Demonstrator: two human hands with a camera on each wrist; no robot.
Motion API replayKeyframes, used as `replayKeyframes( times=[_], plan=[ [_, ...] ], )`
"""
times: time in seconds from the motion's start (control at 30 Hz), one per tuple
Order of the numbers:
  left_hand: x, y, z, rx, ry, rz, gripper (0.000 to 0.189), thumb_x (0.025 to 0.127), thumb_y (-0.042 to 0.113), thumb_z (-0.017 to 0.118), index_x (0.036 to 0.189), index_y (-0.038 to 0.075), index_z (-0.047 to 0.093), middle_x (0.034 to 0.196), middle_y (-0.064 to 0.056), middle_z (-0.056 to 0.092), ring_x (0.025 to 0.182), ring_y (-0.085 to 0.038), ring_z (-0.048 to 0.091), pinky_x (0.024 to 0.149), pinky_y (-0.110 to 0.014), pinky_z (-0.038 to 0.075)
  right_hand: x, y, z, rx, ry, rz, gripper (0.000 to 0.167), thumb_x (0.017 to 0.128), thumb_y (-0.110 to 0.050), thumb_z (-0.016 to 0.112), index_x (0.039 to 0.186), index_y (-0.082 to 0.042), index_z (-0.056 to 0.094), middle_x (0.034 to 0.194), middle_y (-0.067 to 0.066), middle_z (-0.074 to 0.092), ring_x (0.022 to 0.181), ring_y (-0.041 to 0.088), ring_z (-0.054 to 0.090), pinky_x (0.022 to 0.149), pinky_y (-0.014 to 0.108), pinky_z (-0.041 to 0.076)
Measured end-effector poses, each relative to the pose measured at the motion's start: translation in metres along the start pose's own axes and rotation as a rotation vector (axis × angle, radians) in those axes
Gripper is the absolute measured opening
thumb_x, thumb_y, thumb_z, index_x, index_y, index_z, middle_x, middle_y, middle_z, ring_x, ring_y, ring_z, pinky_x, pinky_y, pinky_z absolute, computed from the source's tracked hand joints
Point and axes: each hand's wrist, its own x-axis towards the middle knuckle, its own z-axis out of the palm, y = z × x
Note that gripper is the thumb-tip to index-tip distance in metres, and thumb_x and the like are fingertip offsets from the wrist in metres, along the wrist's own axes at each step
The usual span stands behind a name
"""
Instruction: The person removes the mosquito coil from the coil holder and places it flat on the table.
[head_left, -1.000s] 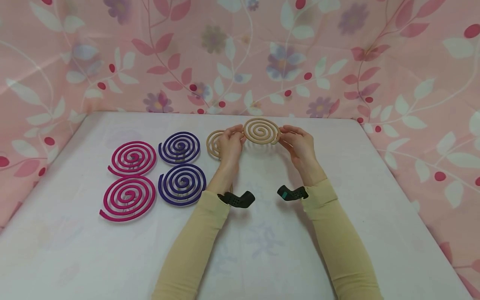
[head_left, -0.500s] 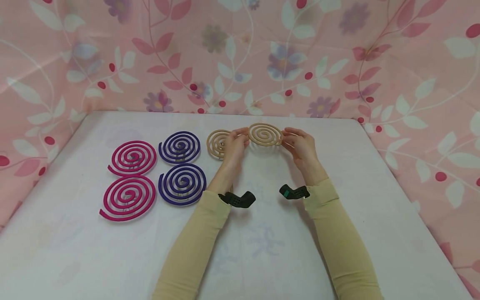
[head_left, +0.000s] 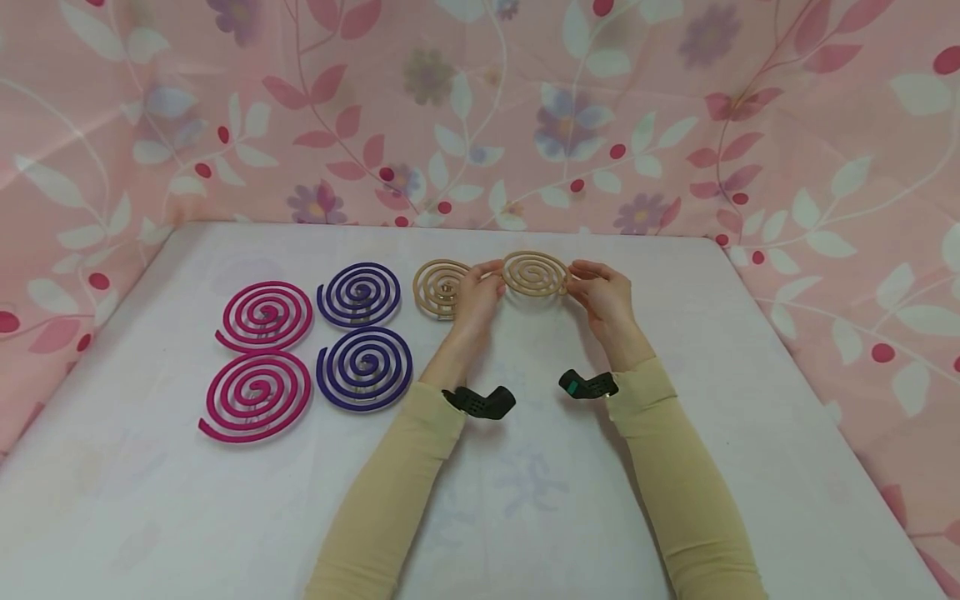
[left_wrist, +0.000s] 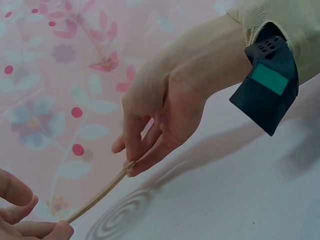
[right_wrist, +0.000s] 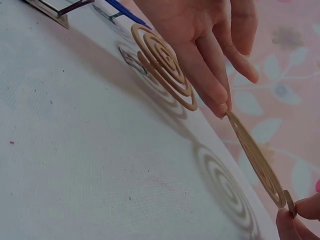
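A beige mosquito coil (head_left: 533, 272) is held in the air over the far part of the table. My left hand (head_left: 478, 298) pinches its left edge with the fingertips. At the opposite edge, my right hand (head_left: 606, 296) pinches the end of the spiral; the right wrist view shows this coil (right_wrist: 256, 159) edge-on between both hands. Its shadow falls on the cloth below. A second beige mosquito coil (head_left: 435, 287) sits raised on a small metal stand (right_wrist: 132, 61), partly hidden behind my left hand in the head view.
Two purple-blue mosquito coils (head_left: 367, 362) and two pink mosquito coils (head_left: 260, 389) stand in columns to the left, on small wire stands. Another metal stand (right_wrist: 62, 15) shows at the upper left of the right wrist view. Floral cloth (head_left: 480, 125) hangs behind the white table (head_left: 525, 517).
The held beige coil has moved slightly right and toward me, dropping a little. My left hand has shifted right with it, uncovering more of the second beige coil.
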Motion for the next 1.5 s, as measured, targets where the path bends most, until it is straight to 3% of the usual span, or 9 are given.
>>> replayKeyframes(
  times=[0.1, 0.27, 0.43, 0.67, 0.77, 0.87, 1.0, 1.23, 1.5],
  plan=[
    [0.000, -0.002, 0.002, 0.025, 0.001, 0.004, 0.042, 0.092, -0.004, 0.046, 0.132, -0.007, 0.056, 0.136, -0.023, 0.057, 0.104, -0.020, 0.055, 0.091, -0.025, 0.044, 0.002, 0.002, -0.001, -0.007, 0.020, 0.004, 0.039, 0.091, 0.016, 0.055, 0.128, 0.005, 0.055, 0.121, 0.014, 0.058, 0.101, 0.017, 0.061, 0.090, 0.023, 0.055],
    [-0.001, -0.005, 0.003, 0.029, -0.014, -0.008, 0.043, 0.093, -0.004, 0.044, 0.134, -0.007, 0.054, 0.137, -0.024, 0.054, 0.098, -0.018, 0.052, 0.088, -0.025, 0.042, 0.005, 0.004, -0.002, 0.010, 0.041, 0.017, 0.033, 0.091, 0.016, 0.056, 0.122, 0.003, 0.058, 0.116, 0.014, 0.058, 0.099, 0.019, 0.061, 0.078, 0.018, 0.056],
    [-0.002, -0.007, 0.004, 0.051, -0.020, -0.006, 0.044, 0.092, -0.004, 0.044, 0.135, -0.007, 0.054, 0.137, -0.024, 0.052, 0.097, -0.017, 0.050, 0.082, -0.022, 0.040, 0.006, 0.007, -0.002, 0.012, 0.046, 0.008, 0.039, 0.090, 0.016, 0.056, 0.129, 0.008, 0.055, 0.117, 0.017, 0.059, 0.101, 0.020, 0.061, 0.074, 0.015, 0.055],
    [0.000, -0.013, 0.004, 0.076, -0.017, -0.009, 0.046, 0.090, -0.005, 0.044, 0.135, -0.006, 0.054, 0.136, -0.024, 0.051, 0.089, -0.013, 0.046, 0.075, -0.017, 0.037, 0.005, 0.009, -0.002, -0.065, 0.046, 0.011, 0.045, 0.093, 0.012, 0.055, 0.137, 0.009, 0.051, 0.124, 0.016, 0.059, 0.114, 0.022, 0.058, 0.089, 0.020, 0.053],
    [0.000, -0.015, 0.004, 0.072, -0.028, -0.013, 0.048, 0.090, -0.007, 0.043, 0.136, -0.007, 0.052, 0.140, -0.023, 0.050, 0.097, -0.016, 0.048, 0.079, -0.019, 0.037, 0.005, 0.010, -0.002, -0.092, 0.044, 0.012, 0.045, 0.093, 0.011, 0.053, 0.138, 0.009, 0.051, 0.125, 0.015, 0.059, 0.118, 0.022, 0.057, 0.099, 0.026, 0.050],
    [0.001, -0.016, 0.004, 0.083, -0.041, -0.021, 0.051, 0.087, -0.009, 0.041, 0.137, -0.007, 0.050, 0.148, -0.019, 0.049, 0.119, -0.021, 0.049, 0.089, -0.023, 0.037, 0.005, 0.009, -0.002, -0.111, 0.035, 0.016, 0.045, 0.095, 0.010, 0.050, 0.140, 0.008, 0.050, 0.128, 0.016, 0.056, 0.122, 0.023, 0.055, 0.106, 0.031, 0.048],
    [0.001, -0.017, 0.004, 0.121, -0.067, -0.042, 0.053, 0.086, -0.009, 0.041, 0.139, -0.004, 0.049, 0.156, -0.010, 0.043, 0.145, -0.023, 0.036, 0.108, -0.031, 0.034, 0.004, 0.008, -0.001, -0.127, 0.023, 0.030, 0.046, 0.095, 0.008, 0.048, 0.141, 0.007, 0.049, 0.132, 0.016, 0.053, 0.124, 0.022, 0.054, 0.109, 0.032, 0.045],
    [-0.001, -0.016, 0.004, 0.150, -0.093, -0.064, 0.051, 0.091, -0.005, 0.041, 0.142, -0.002, 0.045, 0.159, -0.012, 0.037, 0.148, -0.022, 0.031, 0.113, -0.032, 0.032, 0.004, 0.006, 0.000, -0.141, 0.021, 0.044, 0.045, 0.095, 0.004, 0.050, 0.140, 0.006, 0.051, 0.125, 0.012, 0.055, 0.110, 0.015, 0.057, 0.109, 0.032, 0.044],
    [-0.001, -0.016, 0.003, 0.156, -0.103, -0.080, 0.051, 0.092, -0.004, 0.042, 0.143, -0.001, 0.045, 0.160, -0.015, 0.033, 0.149, -0.024, 0.029, 0.119, -0.036, 0.030, 0.003, 0.007, 0.004, -0.118, 0.022, 0.029, 0.044, 0.096, 0.002, 0.049, 0.139, 0.007, 0.051, 0.141, 0.021, 0.049, 0.112, 0.016, 0.056, 0.110, 0.032, 0.043]
  ],
)
